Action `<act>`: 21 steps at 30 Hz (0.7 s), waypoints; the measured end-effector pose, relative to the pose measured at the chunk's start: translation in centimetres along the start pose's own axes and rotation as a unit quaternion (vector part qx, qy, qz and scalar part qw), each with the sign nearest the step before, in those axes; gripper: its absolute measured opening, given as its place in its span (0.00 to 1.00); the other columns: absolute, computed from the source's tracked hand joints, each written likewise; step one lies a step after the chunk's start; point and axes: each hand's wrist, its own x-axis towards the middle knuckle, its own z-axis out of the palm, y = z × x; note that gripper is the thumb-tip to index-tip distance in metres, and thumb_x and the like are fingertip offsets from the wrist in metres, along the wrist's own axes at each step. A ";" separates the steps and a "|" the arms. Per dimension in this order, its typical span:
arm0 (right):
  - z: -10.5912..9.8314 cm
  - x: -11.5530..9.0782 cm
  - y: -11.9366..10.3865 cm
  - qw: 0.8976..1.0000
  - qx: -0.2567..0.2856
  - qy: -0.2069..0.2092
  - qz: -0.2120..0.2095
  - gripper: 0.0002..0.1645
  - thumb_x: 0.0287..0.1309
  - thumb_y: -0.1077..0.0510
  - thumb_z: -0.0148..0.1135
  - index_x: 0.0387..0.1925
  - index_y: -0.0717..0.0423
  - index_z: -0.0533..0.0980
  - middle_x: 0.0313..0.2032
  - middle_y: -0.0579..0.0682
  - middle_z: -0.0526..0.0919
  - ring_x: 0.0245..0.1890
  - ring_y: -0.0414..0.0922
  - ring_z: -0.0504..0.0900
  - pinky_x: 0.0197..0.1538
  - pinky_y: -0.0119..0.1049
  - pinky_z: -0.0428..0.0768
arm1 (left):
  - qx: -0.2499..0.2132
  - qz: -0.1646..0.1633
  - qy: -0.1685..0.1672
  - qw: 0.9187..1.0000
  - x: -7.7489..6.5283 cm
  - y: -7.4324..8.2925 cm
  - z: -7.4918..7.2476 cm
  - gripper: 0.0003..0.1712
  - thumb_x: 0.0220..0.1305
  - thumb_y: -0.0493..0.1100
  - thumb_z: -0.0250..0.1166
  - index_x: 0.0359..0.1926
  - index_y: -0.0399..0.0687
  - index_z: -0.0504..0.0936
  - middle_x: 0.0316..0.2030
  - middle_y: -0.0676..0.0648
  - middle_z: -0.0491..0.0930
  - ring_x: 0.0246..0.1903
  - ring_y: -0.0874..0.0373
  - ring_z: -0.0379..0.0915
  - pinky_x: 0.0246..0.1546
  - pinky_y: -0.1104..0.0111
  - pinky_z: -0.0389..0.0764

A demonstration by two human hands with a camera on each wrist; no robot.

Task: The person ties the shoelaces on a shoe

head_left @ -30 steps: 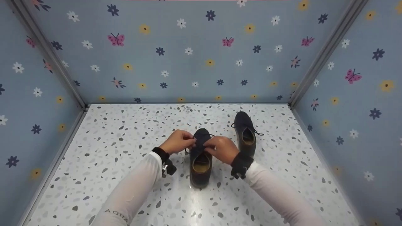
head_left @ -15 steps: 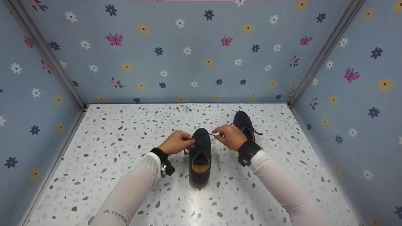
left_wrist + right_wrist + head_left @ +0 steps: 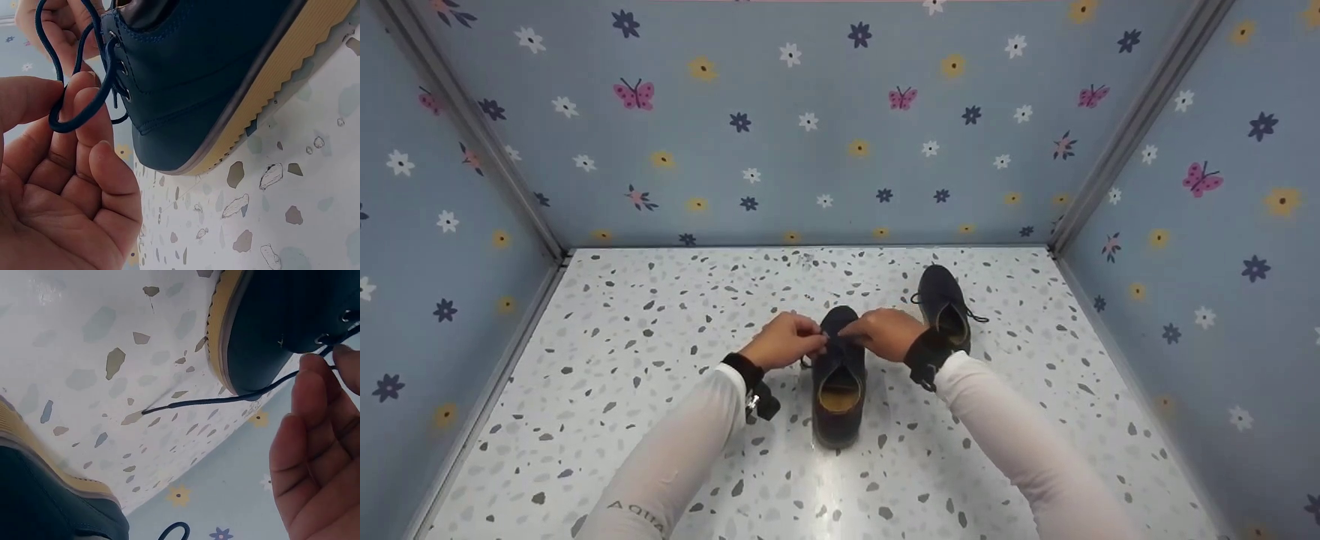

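A dark blue lace-up shoe (image 3: pixel 838 429) with a serrated yellowish sole stands on the speckled surface, toe pointing away from me. Over its left side, my left hand (image 3: pixel 781 341) pinches a loop of the shoelace (image 3: pixel 84 116) between thumb and fingers, close to the eyelets. My right hand (image 3: pixel 891 334) is above the shoe's laced front from the right. Its thumb and finger pinch the lace in the right wrist view, and the lace's free end (image 3: pixel 208 401) sticks out past the toe. The fingertips partly hide the lacing in the head view.
The matching shoe (image 3: pixel 939 291) stands farther back on the right, its laces out to both sides, partly behind my right wrist. Blue flower-patterned panels (image 3: pixel 810 150) enclose the speckled white surface (image 3: pixel 660 315) at the back and both sides.
My right hand first moved out to the right, drawing a lace end, then came back left over the shoe. The left hand kept its pinch on the lace, nearly still.
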 end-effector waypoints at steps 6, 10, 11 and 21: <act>0.6 0.2 -0.1 0.999 -0.028 0.017 -0.024 0.09 0.63 0.57 0.61 0.42 0.46 0.83 0.38 0.46 0.88 0.38 0.44 0.86 0.44 0.41 0.83 | 0.003 0.003 0.004 1.000 0.1 0.0 0.1 0.10 0.65 0.46 0.62 0.35 0.47 0.86 0.36 0.39 0.87 0.42 0.35 0.81 0.27 0.71 0.74; 0.7 0.3 -0.2 0.999 -0.037 0.009 -0.030 0.09 0.65 0.56 0.59 0.44 0.44 0.82 0.38 0.45 0.88 0.37 0.44 0.86 0.42 0.41 0.82 | 0.003 0.008 0.006 1.000 0.1 -0.1 0.1 0.09 0.64 0.45 0.63 0.35 0.46 0.86 0.35 0.40 0.87 0.41 0.36 0.81 0.25 0.72 0.75; 0.6 0.4 -0.2 0.999 -0.036 0.003 -0.031 0.11 0.65 0.55 0.58 0.46 0.42 0.82 0.40 0.45 0.88 0.38 0.44 0.86 0.43 0.40 0.82 | 0.002 0.010 0.007 1.000 0.1 -0.1 0.1 0.09 0.64 0.45 0.63 0.35 0.46 0.86 0.35 0.40 0.87 0.41 0.35 0.81 0.25 0.72 0.75; 0.3 0.5 -0.1 0.997 -0.037 -0.028 -0.067 0.24 0.65 0.59 0.57 0.58 0.31 0.77 0.43 0.44 0.88 0.40 0.44 0.86 0.44 0.40 0.83 | 0.009 0.032 0.009 0.999 0.2 -0.4 0.2 0.08 0.64 0.42 0.63 0.34 0.44 0.86 0.34 0.38 0.87 0.38 0.37 0.82 0.27 0.73 0.76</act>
